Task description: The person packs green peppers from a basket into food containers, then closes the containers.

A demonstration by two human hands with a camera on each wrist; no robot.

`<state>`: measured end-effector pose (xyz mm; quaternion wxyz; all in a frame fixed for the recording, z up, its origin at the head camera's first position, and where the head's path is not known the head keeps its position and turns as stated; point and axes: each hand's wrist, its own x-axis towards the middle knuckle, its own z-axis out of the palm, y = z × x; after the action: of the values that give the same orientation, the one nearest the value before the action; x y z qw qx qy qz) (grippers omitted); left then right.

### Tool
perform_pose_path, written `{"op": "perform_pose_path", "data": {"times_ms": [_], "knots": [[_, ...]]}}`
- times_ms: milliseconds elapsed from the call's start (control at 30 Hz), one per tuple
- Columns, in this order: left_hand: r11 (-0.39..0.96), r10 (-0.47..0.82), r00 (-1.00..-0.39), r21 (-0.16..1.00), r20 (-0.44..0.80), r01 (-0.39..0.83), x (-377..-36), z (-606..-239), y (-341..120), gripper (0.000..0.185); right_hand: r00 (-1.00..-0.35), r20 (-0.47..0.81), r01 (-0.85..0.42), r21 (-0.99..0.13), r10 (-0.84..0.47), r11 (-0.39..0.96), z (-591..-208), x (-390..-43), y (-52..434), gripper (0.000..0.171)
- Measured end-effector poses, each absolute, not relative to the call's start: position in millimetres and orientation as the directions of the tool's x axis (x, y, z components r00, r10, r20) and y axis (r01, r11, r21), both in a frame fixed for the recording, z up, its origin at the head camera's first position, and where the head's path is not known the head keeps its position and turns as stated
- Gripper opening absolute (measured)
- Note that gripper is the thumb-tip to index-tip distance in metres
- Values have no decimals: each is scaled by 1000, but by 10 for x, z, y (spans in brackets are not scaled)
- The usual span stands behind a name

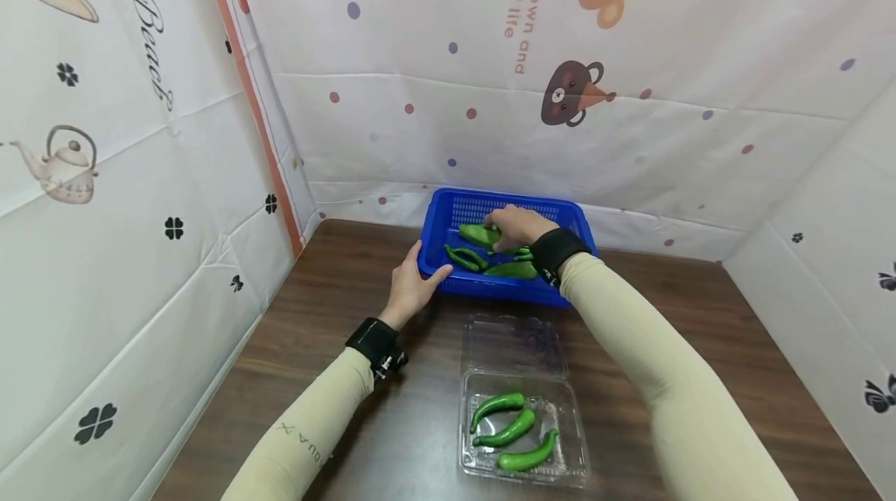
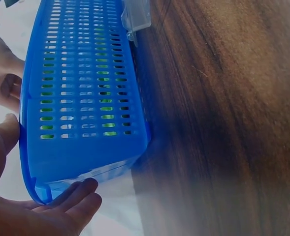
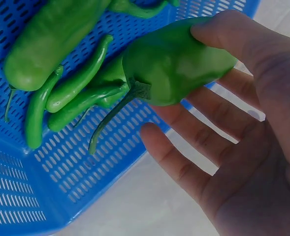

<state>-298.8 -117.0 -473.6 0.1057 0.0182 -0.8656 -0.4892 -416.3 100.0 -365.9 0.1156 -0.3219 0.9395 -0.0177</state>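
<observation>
In the right wrist view my right hand (image 3: pixel 248 113) holds a broad green pepper (image 3: pixel 169 64), thumb on its upper side and fingers beneath, its curved stem hanging free. This hand reaches into a blue perforated basket (image 1: pixel 504 284). Another large green pepper (image 3: pixel 56 44) and several slim green chili peppers (image 3: pixel 80 78) lie in the basket. My left hand (image 1: pixel 411 289) grips the basket's near left corner, thumb at the rim and fingers against the outer wall (image 2: pixel 85 152).
In front of the basket stands a clear plastic clamshell box (image 1: pixel 579 431) with its lid (image 1: pixel 514 345) folded back toward the basket. Three green chili peppers (image 1: pixel 507 431) lie in it. The brown wooden table (image 1: pixel 308 345) meets patterned cloth walls (image 1: pixel 392 135) at back and sides.
</observation>
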Motion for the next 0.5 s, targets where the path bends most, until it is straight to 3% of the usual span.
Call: {"op": "perform_pose_path", "data": {"times_ms": [500], "knots": [[570, -122, -937, 796, 328, 205, -2822, -4727, -1212, 84, -721, -152, -661, -144, -676, 737, -3498, -3955, 1162, 40]]}}
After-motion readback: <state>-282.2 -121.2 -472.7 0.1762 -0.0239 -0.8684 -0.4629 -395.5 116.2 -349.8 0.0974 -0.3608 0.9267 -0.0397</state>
